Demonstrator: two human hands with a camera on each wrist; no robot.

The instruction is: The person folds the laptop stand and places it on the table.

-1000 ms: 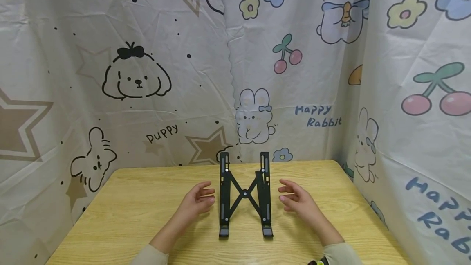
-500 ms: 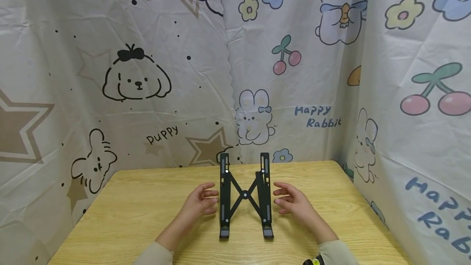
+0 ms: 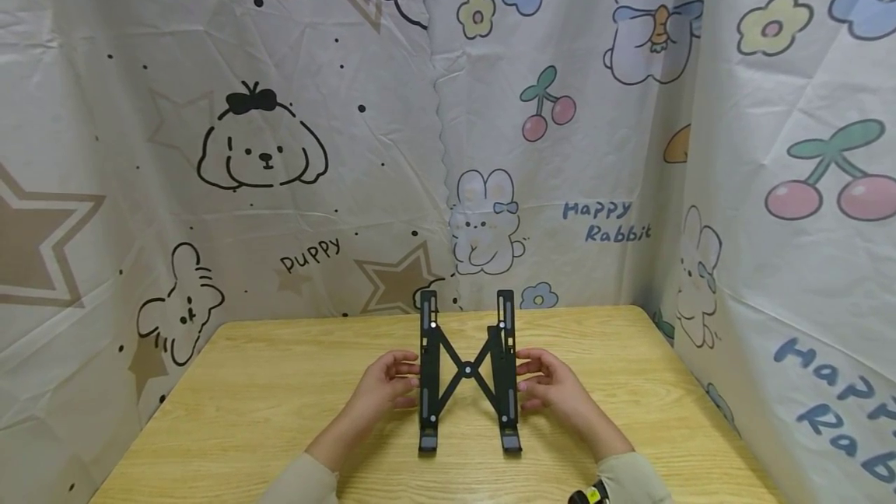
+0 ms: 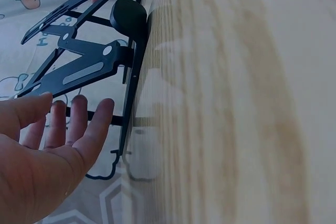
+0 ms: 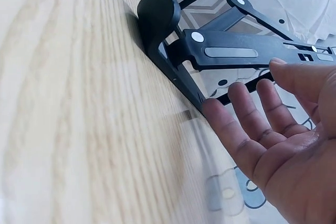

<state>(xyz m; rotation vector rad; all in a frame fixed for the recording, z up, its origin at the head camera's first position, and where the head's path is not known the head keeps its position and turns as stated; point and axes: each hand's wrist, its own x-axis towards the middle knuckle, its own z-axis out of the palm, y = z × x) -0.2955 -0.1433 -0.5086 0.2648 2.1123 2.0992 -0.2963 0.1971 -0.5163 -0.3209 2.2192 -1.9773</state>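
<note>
A black folding laptop stand (image 3: 467,370) stands raised on the table, its two side rails joined by crossed bars. My left hand (image 3: 381,386) is at the stand's left rail, with fingers loosely bent. In the left wrist view its thumb tip meets the rail's edge, and the other fingers (image 4: 79,116) lie below the rail. On the opposite side, my right hand (image 3: 553,387) is at the right rail. The right wrist view has that thumb along the rail (image 5: 231,51) and the fingers (image 5: 226,124) spread under it. Whether the fingertips press the stand is unclear.
The wooden table (image 3: 294,379) reaches back to a patterned cloth (image 3: 378,177) that hangs behind it and along the sides. A dark band with a yellow-green patch (image 3: 593,495) is at the right wrist.
Both hands have moved inward, from a gap on either side of the laptop stand to its two rails. The stand itself has stayed in place.
</note>
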